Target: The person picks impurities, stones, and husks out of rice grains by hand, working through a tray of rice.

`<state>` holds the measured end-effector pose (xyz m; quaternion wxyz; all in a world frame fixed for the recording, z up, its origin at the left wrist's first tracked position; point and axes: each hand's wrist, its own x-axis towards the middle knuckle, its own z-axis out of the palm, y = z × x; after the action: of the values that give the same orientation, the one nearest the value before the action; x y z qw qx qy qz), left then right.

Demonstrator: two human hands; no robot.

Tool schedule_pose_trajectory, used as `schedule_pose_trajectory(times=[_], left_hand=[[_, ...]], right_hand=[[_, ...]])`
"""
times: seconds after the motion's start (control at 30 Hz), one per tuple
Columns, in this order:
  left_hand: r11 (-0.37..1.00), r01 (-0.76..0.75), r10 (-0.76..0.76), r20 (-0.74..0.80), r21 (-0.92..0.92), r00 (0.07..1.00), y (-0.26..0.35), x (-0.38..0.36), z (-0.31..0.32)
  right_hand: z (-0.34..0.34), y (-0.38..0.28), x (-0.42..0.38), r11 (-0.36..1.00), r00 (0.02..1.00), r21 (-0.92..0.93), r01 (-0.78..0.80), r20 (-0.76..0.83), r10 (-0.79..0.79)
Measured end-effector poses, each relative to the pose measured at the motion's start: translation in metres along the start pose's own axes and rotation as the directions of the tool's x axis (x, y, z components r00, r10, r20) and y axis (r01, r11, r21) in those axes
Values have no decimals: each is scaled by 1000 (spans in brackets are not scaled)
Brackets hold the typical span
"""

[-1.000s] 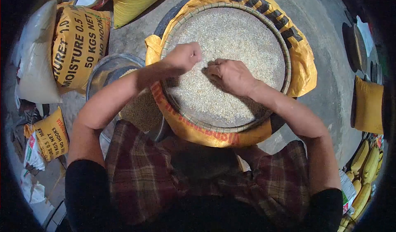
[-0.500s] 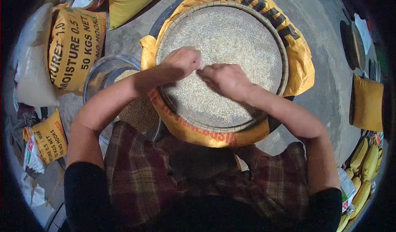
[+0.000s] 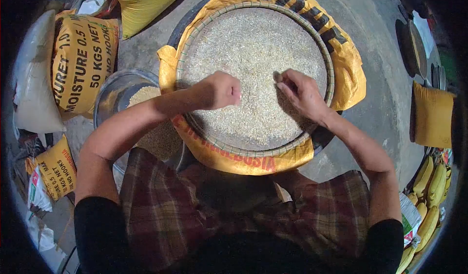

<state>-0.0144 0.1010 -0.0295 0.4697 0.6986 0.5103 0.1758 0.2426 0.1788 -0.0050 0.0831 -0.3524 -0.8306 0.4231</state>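
Note:
A round woven tray (image 3: 327, 54) with a bound rim holds a spread layer of pale grain (image 3: 258, 49), thinner near the edges. My left hand (image 3: 225, 89) is above the left half of the grain, its fingers curled into a fist; whatever may be inside is hidden. Over the right half, my right hand (image 3: 303, 93) has its thumb and fingertips drawn together in a pinch, and what sits between them is too small to name. Below the tray, a yellow printed sack (image 3: 351, 79) shows all around the rim.
Left of the tray stands a metal basin (image 3: 103, 96) with browner grain (image 3: 163, 132). Full sacks, one a yellow printed sack (image 3: 85, 64), line the left side. At the right edge are a yellow bag (image 3: 432, 115) and bananas (image 3: 426, 230).
My hands were close together over the middle of the tray and have parted. The right one moved right, the left one slightly down. The view has shifted a little.

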Motion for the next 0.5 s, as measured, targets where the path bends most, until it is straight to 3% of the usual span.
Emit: schedule_pose_trajectory(times=[0.07, 0.1, 0.17, 0.2, 0.27, 0.37, 0.47, 0.5], left_hand=[[998, -15, 19, 57, -55, 998, 4, 1, 1], [999, -13, 16, 61, -52, 998, 9, 4, -2], [976, 214, -217, -97, -42, 971, 17, 15, -9], [976, 215, -218, -97, -42, 971, 21, 21, -9], [989, 149, -144, -217, 3, 965, 27, 31, -8], [978, 209, -204, -157, 12, 966, 18, 42, -1], [983, 176, -185, -210, -59, 960, 12, 38, -5], [982, 178, -187, -210, -60, 960, 10, 37, -10]], right_hand=[[6, 5, 13, 986, 979, -66, 155, -122, -162], [7, 3, 20, 988, 984, -80, 130, -113, -139], [15, 3, 33, 986, 976, -20, 164, -144, -165], [18, 2, 38, 979, 966, 32, 199, -174, -191], [20, 2, 47, 991, 982, 0, 136, -131, -134], [23, 9, 53, 985, 976, -73, 158, -143, -167], [16, 4, 48, 988, 974, -33, 150, -165, -154], [12, 6, 45, 993, 987, 93, 67, -151, -52]])
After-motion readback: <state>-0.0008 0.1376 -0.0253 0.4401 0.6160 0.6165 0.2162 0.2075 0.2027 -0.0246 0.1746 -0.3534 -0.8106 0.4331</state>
